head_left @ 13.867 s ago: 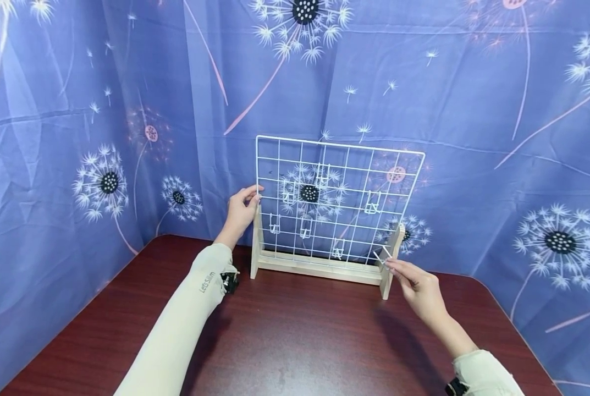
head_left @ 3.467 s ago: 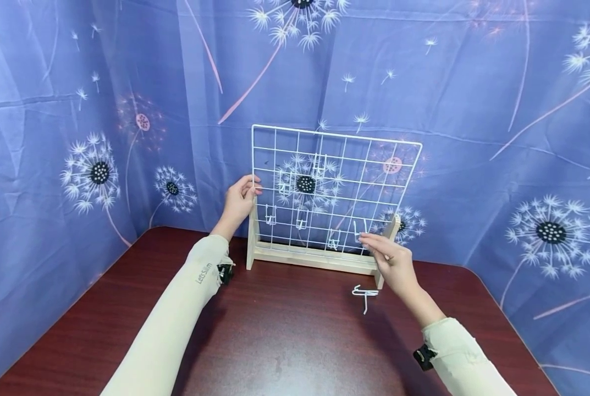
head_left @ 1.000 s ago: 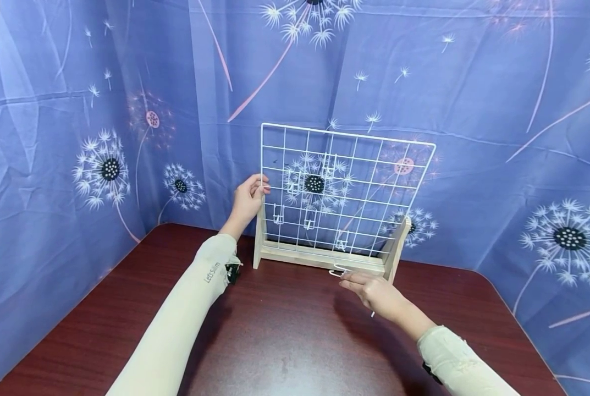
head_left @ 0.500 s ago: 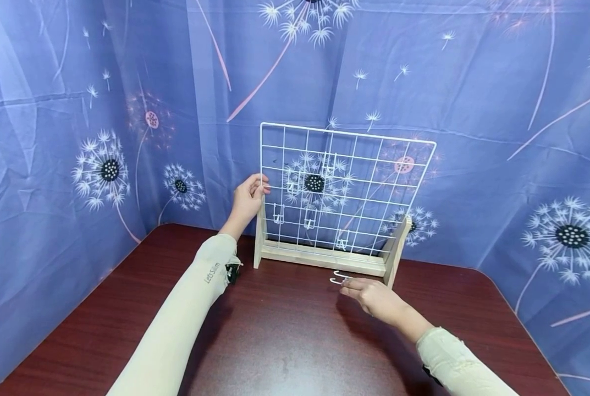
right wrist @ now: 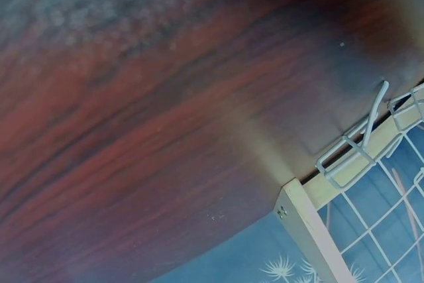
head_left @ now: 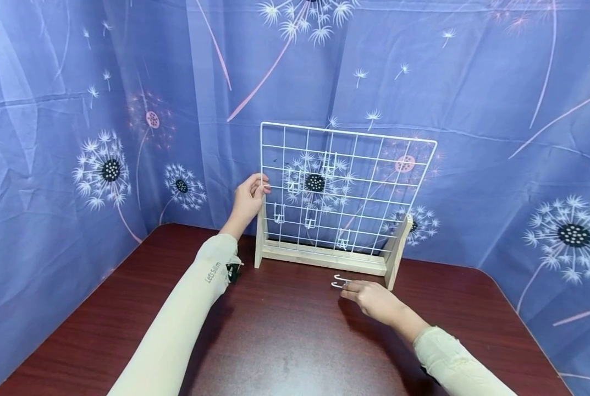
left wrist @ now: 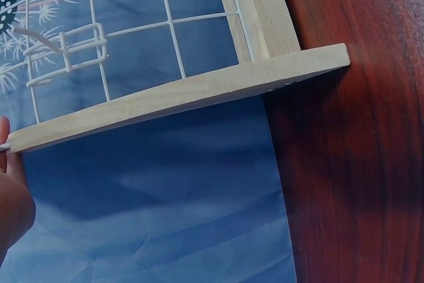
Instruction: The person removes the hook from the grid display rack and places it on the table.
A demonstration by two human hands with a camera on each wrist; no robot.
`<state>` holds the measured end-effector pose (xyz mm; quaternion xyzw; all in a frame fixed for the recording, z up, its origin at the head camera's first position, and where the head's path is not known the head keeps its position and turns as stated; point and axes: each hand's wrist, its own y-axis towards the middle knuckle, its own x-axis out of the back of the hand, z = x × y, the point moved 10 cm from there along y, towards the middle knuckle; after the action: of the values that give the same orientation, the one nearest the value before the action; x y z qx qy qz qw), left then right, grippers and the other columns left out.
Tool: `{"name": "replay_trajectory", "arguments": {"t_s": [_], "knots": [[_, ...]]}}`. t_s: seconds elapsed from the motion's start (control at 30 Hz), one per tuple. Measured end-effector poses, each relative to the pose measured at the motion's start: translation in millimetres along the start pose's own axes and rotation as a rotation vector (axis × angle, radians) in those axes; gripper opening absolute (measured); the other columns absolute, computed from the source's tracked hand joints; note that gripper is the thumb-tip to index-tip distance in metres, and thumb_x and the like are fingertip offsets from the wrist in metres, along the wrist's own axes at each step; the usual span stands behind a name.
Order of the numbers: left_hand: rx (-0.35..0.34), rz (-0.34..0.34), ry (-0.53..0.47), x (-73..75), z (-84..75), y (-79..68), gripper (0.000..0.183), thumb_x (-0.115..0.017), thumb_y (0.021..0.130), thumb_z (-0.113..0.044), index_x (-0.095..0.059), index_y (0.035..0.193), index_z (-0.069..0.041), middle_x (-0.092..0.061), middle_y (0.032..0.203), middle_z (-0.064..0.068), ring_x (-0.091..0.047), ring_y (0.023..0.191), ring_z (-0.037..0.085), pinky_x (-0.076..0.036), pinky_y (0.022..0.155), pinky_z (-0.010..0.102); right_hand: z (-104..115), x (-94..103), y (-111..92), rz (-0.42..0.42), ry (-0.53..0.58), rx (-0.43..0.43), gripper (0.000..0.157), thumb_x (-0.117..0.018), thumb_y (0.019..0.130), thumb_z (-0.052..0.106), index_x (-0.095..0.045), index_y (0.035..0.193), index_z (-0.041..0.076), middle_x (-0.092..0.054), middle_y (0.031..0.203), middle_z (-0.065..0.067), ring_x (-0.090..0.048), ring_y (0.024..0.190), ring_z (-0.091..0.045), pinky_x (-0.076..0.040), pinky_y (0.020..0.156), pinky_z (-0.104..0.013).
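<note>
On the worktop [head_left: 295,335], toward the back: a stand [head_left: 324,258] with a grid panel [head_left: 352,177] in it, just before a hung cloth [head_left: 463,181]. On the panel: five hooks [head_left: 309,223], topmost near the middle, lowest just above the stand's base. At the panel's left edge, the left grip [head_left: 247,197]; before the stand's right half, over the worktop, the right grip [head_left: 371,300] with a loose hook [head_left: 341,279].

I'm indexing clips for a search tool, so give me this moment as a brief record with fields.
Left hand: grips the left edge of the wire grid
Right hand: holds a loose wire hook, prongs showing
Grid support: wooden base
Hung on grid: five white hooks
Surface: reddish-brown table
Backdrop: blue dandelion-print cloth
</note>
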<state>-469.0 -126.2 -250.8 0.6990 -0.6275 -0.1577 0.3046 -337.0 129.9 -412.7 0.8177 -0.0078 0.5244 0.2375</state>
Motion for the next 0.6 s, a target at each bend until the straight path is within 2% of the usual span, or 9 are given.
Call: {"name": "replay_trajectory", "arguments": {"t_s": [0.07,0.2,0.33,0.47,0.6], "knots": [[0.003,0.001,0.001,-1.4,4.7,1.8,0.021,-0.044,0.093,0.015,-0.056,0.111,0.017,-0.063,0.1,0.035,-0.063,0.093,0.045,-0.05,0.086,0.046,1,-1.6,0,0.005,-0.001,0.0,0.034,-0.064,0.068,-0.009,-0.073,0.099,0.004,-0.068,0.099,-0.007,-0.066,0.092,-0.017,-0.053,0.081,-0.027],[0.01,-0.003,-0.012,-3.2,24.9,8.6,0.022,-0.044,0.094,0.014,-0.057,0.112,0.015,-0.064,0.1,0.033,-0.064,0.093,0.044,-0.05,0.086,0.047,2,-3.6,0,0.012,-0.007,0.008,0.033,-0.064,0.07,-0.007,-0.073,0.099,0.005,-0.067,0.1,-0.007,-0.066,0.093,-0.017,-0.053,0.082,-0.028],[0.035,-0.006,0.002,-4.2,40.5,12.0,0.022,-0.045,0.096,0.009,-0.059,0.113,0.009,-0.066,0.101,0.027,-0.065,0.093,0.037,-0.051,0.084,0.037,6,-4.7,0,0.012,-0.03,0.031,0.032,-0.065,0.069,-0.006,-0.073,0.098,0.007,-0.066,0.099,-0.006,-0.065,0.093,-0.017,-0.053,0.081,-0.028],[0.04,-0.014,0.021,-3.4,42.9,12.0,0.021,-0.047,0.096,0.008,-0.061,0.111,0.004,-0.068,0.099,0.023,-0.066,0.091,0.032,-0.051,0.079,0.026,8,-5.0,0,0.002,-0.048,0.033,0.03,-0.066,0.071,-0.004,-0.074,0.097,0.008,-0.065,0.097,-0.005,-0.065,0.091,-0.016,-0.053,0.08,-0.028],[0.032,-0.022,0.04,-2.7,41.2,11.3,0.021,-0.046,0.095,0.008,-0.061,0.11,0.003,-0.068,0.097,0.02,-0.067,0.089,0.028,-0.05,0.077,0.022,11,-4.1,2,-0.017,-0.051,0.036,0.027,-0.069,0.071,-0.003,-0.073,0.096,0.006,-0.065,0.094,-0.005,-0.065,0.09,-0.016,-0.053,0.079,-0.027]]}}
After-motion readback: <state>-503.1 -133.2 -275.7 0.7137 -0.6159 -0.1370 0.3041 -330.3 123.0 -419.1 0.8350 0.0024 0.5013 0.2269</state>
